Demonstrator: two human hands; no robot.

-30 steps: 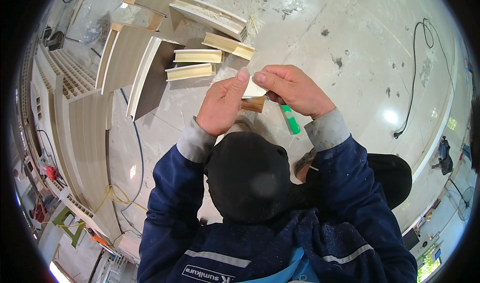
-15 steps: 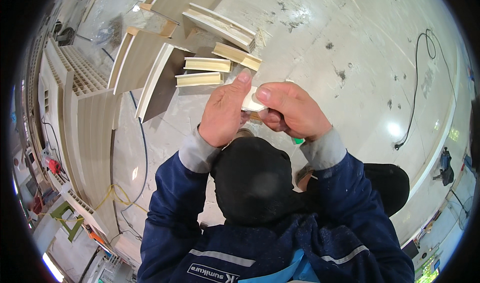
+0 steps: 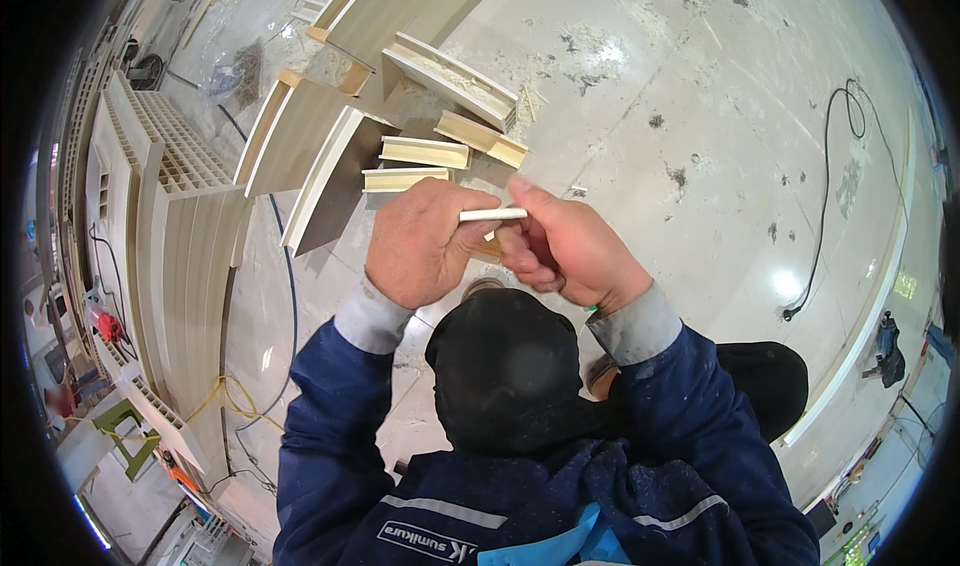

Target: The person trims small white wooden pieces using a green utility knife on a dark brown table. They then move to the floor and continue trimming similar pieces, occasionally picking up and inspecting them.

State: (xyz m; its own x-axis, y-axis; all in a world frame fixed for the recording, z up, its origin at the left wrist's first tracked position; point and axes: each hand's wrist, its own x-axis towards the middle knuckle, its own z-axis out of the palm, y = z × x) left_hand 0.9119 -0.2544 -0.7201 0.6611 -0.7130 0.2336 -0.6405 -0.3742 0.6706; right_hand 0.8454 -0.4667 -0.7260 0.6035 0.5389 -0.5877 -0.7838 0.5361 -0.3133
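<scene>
A small, thin white piece [image 3: 492, 215] lies level between my two hands, its narrow edge turned up. My left hand [image 3: 418, 244] is closed on its left end, with the fingers mostly hidden under the palm. At the other end, my right hand [image 3: 585, 251] pinches it between a raised thumb and curled fingers. Just below the piece, a bit of brown material shows between the hands, too covered to name. Beyond my hands, short cream channel-shaped pieces [image 3: 425, 153] rest on the floor, the closest one just past my left hand.
Long grooved panels [image 3: 335, 181] stand on edge at the far left. Hollow-core panels [image 3: 190, 216] are stacked along the left side, with a blue hose [image 3: 291, 296] beside them. On the right are a black cord [image 3: 825, 201] and a blue power tool [image 3: 886, 351]. Dust marks the floor.
The white piece has turned from showing its flat face to showing its edge. My left hand has rolled over and shifted slightly left; my right hand has dropped a little.
</scene>
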